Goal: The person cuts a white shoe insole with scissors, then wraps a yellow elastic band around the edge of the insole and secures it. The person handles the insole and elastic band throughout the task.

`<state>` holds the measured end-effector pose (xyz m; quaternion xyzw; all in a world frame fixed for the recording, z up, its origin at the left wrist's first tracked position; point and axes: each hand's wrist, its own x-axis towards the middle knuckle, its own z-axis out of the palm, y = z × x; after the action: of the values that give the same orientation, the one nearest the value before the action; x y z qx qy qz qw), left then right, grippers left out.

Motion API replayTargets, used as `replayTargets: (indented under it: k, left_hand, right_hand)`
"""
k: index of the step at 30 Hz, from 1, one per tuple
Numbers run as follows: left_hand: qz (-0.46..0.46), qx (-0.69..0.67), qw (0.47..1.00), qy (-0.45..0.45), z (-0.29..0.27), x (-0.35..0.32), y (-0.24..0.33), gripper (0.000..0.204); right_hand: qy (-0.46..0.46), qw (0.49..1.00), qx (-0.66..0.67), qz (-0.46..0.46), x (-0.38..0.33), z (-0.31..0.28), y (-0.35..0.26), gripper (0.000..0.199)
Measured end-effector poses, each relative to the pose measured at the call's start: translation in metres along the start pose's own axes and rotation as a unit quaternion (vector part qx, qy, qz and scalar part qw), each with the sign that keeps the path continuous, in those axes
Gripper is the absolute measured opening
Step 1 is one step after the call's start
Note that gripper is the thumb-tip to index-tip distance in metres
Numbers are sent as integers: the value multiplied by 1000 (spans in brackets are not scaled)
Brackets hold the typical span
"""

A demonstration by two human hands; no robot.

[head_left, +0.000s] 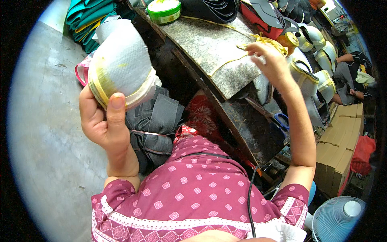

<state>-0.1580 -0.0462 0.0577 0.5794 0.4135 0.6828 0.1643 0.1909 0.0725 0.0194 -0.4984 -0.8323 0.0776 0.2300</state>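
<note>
My left hand (105,117) grips a curved, cup-shaped grey-white piece (121,56) by its lower edge, with the thumb on the near side. A yellow, glue-like band runs along that edge; I cannot tell what kind of article it is. My right hand (269,60) hovers at the right of the stone-topped table, its fingers bent and apart, nothing visible between them. Beside its fingertips lies a heap of thin yellow strips (271,43), and one yellow strip (227,64) trails across the stone slab (197,44).
A green-rimmed tub (164,11) and dark curved pieces (213,9) stand at the table's far side. Blue-handled scissors (278,119) lie at right, near yellow-banded grey pieces (302,74). Cartons (336,141), a fan (338,220) and another person (350,76) are farther right. Dark cloth bundles (153,121) sit below.
</note>
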Motion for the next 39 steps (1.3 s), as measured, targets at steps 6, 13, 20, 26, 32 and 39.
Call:
replayTargets:
  k: [6, 13, 20, 26, 32, 39]
  left_hand:
    - [-12, -5, 1000, -20, -1, -6, 2, 36]
    - [-21, -19, 999, -30, 3, -5, 5, 36]
    - [11, 30, 990, -136, 22, -4, 7, 32]
    - [182, 139, 941, -249, 65, -1, -13, 31]
    - [264, 273, 843, -382, 113, -11, -32, 34]
    - [270, 255, 857, -357, 127, -22, -46, 36]
  right_hand:
    - [-13, 991, -79, -103, 0, 50, -36, 39]
    - [36, 997, 22, 68, 38, 53, 11, 33]
    - [83, 866, 464, 167, 75, 23, 56, 88]
    - [131, 978, 68, 150, 16, -19, 35, 84]
    - [-8, 965, 203, 163, -97, -39, -7, 27]
    - [93, 953, -143, 251, -172, -23, -29, 20]
